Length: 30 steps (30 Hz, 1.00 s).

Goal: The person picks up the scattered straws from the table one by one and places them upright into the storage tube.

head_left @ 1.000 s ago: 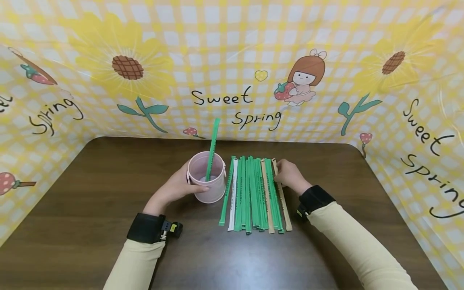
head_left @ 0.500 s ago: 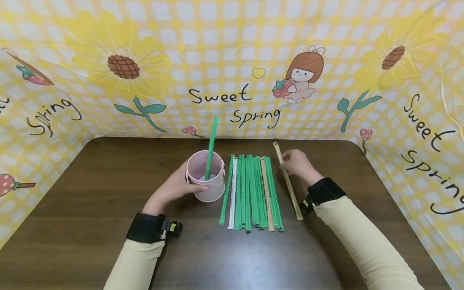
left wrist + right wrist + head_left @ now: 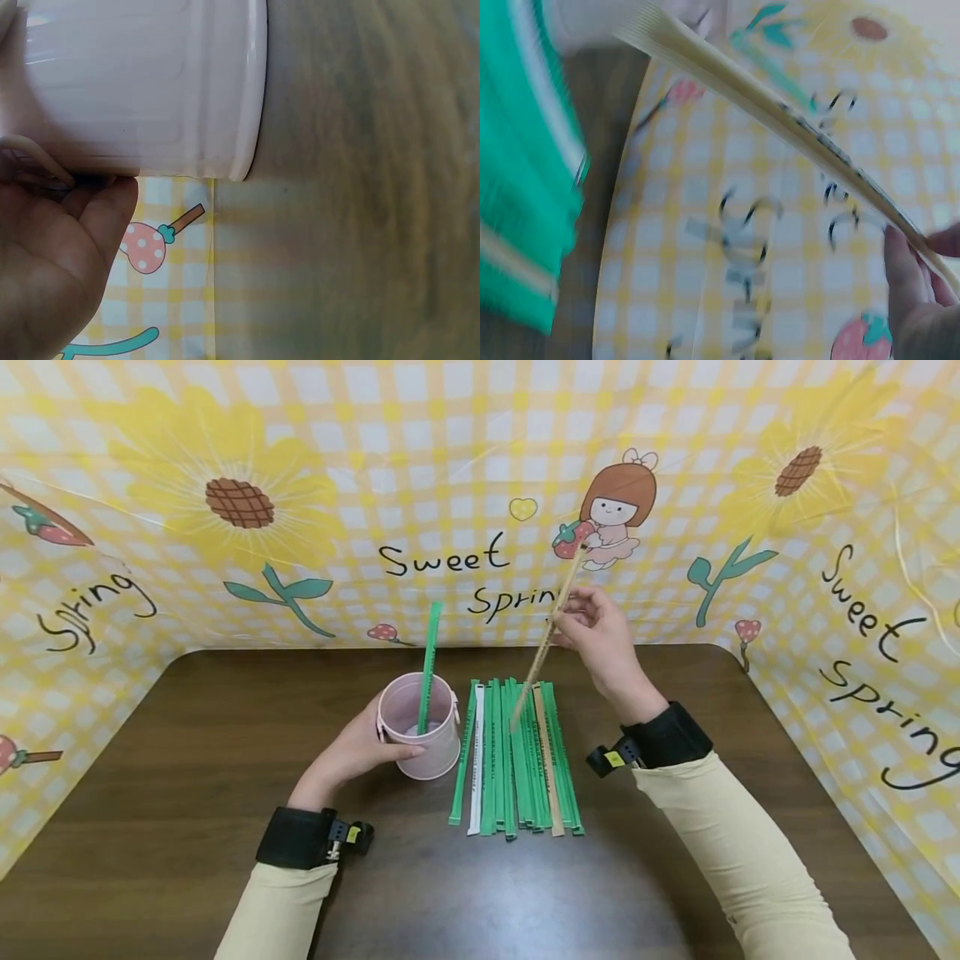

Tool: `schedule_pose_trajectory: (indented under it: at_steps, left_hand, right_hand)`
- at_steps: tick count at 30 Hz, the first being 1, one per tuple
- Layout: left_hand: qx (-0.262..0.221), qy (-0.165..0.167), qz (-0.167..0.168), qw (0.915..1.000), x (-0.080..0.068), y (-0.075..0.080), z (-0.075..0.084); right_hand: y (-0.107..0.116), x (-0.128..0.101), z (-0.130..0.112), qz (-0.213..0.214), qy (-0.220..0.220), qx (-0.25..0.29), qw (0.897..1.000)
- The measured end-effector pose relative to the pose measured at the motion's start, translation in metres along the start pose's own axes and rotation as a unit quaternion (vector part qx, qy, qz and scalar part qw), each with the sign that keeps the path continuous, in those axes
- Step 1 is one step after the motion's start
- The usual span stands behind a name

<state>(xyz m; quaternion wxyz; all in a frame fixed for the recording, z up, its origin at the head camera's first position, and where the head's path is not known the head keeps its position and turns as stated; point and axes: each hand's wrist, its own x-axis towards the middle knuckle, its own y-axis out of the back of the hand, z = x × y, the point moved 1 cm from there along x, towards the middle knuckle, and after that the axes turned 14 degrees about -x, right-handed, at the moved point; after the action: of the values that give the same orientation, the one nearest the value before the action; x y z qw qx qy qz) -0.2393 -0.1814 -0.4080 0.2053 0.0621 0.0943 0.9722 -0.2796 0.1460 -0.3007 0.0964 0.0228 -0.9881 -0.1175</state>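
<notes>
My left hand [image 3: 352,750] grips a small pink bucket [image 3: 433,758] by its left side, thumb across the front and the other fingers behind it. One green paper-wrapped straw [image 3: 429,668] leans upright inside the bucket. Higher up on the right, my right hand [image 3: 603,639] pinches a tan paper-wrapped straw [image 3: 542,650] between thumb and fingers. That straw slants in the air, its lower end over the row of green wrapped straws [image 3: 517,768]. In the left wrist view the bucket wall [image 3: 135,82] fills the upper left, with fingers against it.
A white wrapped straw [image 3: 477,760] and another tan one [image 3: 547,760] lie among the green ones on the brown table [image 3: 420,877]. A yellow checked cloth [image 3: 435,468] with printed flowers and letters rises behind and at both sides.
My right hand has taken the tan straw from the row's right edge, moved it right, then lifted it and tilted its lower end leftward. The left hand stays on the bucket.
</notes>
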Motion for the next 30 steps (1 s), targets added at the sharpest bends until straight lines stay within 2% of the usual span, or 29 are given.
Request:
schedule_pose_trajectory:
  at_steps: [2,4,8,17,30]
  left_hand:
    - [0.001,-0.001,-0.001,1.0,0.0,-0.001,0.0]
    - [0.001,-0.005,-0.004,1.0,0.001,-0.001,0.0]
    - [0.003,-0.002,0.001,1.0,0.0,0.0,-0.001]
    - [0.001,-0.007,-0.001,1.0,0.001,0.001,-0.002]
    - [0.001,0.003,0.002,1.0,0.001,0.001,-0.001]
  right_hand:
    - [-0.011,-0.001,-0.006,0.025,0.01,0.077,0.997]
    - [-0.023,-0.001,-0.011,0.044,0.019,0.128,0.991]
    - [-0.047,-0.001,-0.014,0.042,0.033,0.153,0.987]
    - [-0.079,-0.008,0.003,-0.016,0.053,0.061,0.997]
    - [-0.1,-0.013,0.017,-0.043,0.035,0.028,0.998]
